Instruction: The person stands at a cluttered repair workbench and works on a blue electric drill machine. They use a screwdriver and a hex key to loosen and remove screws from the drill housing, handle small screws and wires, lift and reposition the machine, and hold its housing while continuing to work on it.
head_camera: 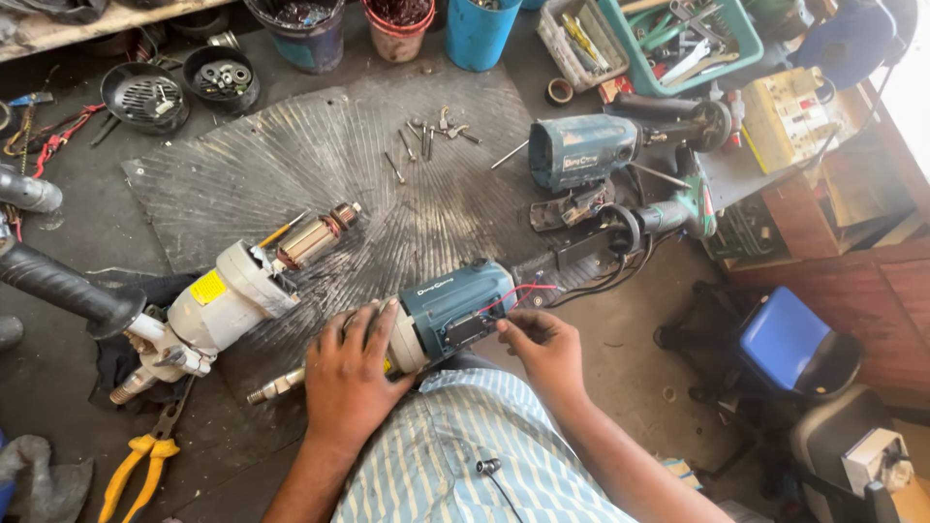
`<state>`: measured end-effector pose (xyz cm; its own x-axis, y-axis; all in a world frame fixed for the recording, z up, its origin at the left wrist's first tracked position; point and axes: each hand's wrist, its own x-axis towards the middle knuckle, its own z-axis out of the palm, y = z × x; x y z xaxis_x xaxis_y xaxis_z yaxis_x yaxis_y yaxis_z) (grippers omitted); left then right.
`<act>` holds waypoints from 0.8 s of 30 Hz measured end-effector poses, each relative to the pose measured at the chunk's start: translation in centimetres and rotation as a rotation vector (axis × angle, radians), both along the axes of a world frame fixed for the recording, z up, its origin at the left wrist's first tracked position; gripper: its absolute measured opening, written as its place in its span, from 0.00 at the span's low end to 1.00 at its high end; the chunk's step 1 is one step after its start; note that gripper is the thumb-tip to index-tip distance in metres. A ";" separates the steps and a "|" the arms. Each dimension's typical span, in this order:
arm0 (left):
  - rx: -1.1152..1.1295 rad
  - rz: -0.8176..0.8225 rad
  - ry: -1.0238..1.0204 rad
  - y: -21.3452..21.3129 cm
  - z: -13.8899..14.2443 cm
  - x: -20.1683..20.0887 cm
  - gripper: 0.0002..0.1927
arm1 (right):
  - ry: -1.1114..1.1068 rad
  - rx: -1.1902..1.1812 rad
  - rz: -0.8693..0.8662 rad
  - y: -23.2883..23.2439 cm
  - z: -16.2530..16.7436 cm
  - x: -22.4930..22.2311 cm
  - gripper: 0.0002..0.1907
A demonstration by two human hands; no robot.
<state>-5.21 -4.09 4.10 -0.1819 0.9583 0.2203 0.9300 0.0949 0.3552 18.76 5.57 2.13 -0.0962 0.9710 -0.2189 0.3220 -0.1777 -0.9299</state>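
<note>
A teal power-tool motor housing [455, 308] lies on its side near the front edge of the dark ribbed mat [320, 155], just in front of the person's striped shirt [465, 455]; its casing is teal plastic with a pale grey collar at its left end and a bare metal shaft [276, 385] sticking out lower left; a dark open recess shows on its near right side, with thin red wires [523, 291] looping out of it. The left hand [351, 373] lies spread over the pale collar end, fingers curled down around it and gripping it; the right hand [542, 347] sits at the right end, fingertips pinched together on the red wires by the recess. To the left, well apart, lies a white drill body [218, 310] with a copper-wound armature [315, 237] at its open end; yellow-handled pliers [140, 460] lie near left. Farther right sits a second teal housing [581, 150]; loose screws [426, 131] are scattered on the far part of the mat; a green tray of tools [736, 39] stands at far right.
</note>
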 end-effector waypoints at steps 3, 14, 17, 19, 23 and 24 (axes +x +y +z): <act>0.025 -0.013 -0.008 -0.4 -0.2 -0.1 0.50 | -0.253 0.446 0.076 -1.4 0.2 -0.5 0.08; 0.066 -0.105 -0.027 -1.1 -0.4 -1.5 0.53 | -0.146 0.514 0.145 -1.3 -2.3 1.5 0.16; 0.062 -0.158 -0.083 -1.2 -0.3 -2.1 0.52 | -0.545 0.873 0.308 0.9 -0.7 3.0 0.24; 0.032 -0.154 -0.154 -1.2 -0.1 -2.9 0.56 | -0.695 0.933 0.384 3.1 0.7 3.3 0.31; -0.146 -0.039 -0.266 -0.9 0.2 -4.8 0.59 | -0.791 0.988 0.632 8.1 3.3 3.4 0.40; -0.232 -0.022 -0.284 -0.7 0.1 -5.1 0.57 | -0.782 0.927 0.743 9.5 3.6 3.2 0.39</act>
<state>-10.30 -4.80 4.25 -0.1835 0.9812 -0.0592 0.8002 0.1841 0.5707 22.01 15.05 5.72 -0.7918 0.5678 0.2250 0.5458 0.8232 -0.1566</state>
